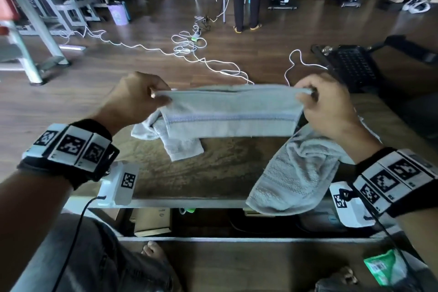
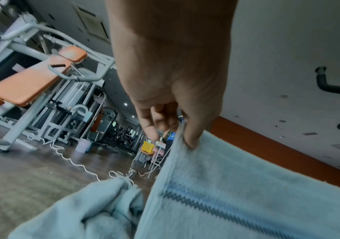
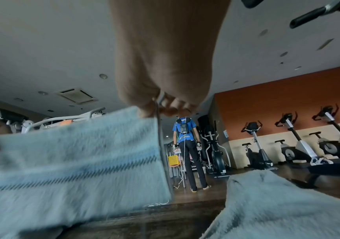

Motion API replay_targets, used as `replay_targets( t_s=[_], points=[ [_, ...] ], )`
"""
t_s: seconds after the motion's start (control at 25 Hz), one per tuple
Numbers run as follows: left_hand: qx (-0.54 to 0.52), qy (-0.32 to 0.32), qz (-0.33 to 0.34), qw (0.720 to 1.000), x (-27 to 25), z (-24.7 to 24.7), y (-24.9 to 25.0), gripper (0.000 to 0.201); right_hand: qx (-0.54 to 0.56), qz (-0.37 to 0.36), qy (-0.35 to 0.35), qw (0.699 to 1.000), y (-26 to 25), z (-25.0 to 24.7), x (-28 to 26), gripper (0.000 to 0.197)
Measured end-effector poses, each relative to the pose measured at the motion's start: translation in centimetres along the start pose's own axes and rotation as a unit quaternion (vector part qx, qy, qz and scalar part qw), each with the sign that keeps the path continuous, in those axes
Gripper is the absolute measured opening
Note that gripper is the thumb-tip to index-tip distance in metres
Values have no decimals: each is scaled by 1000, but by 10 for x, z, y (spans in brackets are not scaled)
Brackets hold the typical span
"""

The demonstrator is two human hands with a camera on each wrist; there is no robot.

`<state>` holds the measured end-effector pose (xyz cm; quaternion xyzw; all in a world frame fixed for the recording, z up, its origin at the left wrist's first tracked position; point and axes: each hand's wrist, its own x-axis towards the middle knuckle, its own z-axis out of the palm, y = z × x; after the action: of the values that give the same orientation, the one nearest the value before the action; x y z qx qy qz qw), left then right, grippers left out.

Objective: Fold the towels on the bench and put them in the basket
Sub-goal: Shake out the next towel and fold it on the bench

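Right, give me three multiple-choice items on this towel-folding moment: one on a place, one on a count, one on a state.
1. Where does the crumpled towel nearest the right wrist lie?
A. on the floor
B. on the bench, one end hanging over the near edge
C. in a basket

2. How many towels show on or above the bench?
A. one
B. three
C. five

3. How is the striped towel held?
A. lying flat, untouched
B. bunched in one hand
C. stretched between both hands by its top corners

Answers:
1 B, its end droops past the bench edge.
2 B, the held one, a crumpled one behind its left end, and the one at the right.
3 C, the left hand and right hand each pinch a corner with the fingers.
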<state>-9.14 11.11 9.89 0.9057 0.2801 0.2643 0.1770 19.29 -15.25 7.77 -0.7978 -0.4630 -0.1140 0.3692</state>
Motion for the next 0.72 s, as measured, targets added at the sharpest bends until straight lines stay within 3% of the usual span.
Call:
replay_targets(
  t_s=[0.08,0.16,0.24,0.32,0.36,0.44,0.48,0.56,0.72],
  points=[
    [-28,46,41,998,-26,-11,-5,19,53,-52,69,995,-9,-7,-22,10],
    [-21,44,84,995,-65,-6,-10,23,51,-44,6,998,-7,1,-58,14],
    [20,-61,70,995,-110,14,-17,31,20,22,-165,986,6,22,-96,28],
    [22,-200,-43,979,-140,41,-30,37,-3,85,-257,963,19,43,-126,34],
    [-16,-204,-104,973,-150,52,-35,34,0,103,-245,964,17,50,-137,29],
    [-28,-143,-187,972,-158,71,-38,9,18,142,-174,974,13,59,-144,10],
    [-6,-112,-210,971,-159,76,-34,21,10,165,-153,974,8,60,-144,6],
    [44,-93,-255,962,-160,84,-28,55,-23,189,-154,970,2,61,-143,16],
    [55,-85,-340,935,-161,88,-16,85,-20,222,-128,966,-3,58,-142,18]
  ],
)
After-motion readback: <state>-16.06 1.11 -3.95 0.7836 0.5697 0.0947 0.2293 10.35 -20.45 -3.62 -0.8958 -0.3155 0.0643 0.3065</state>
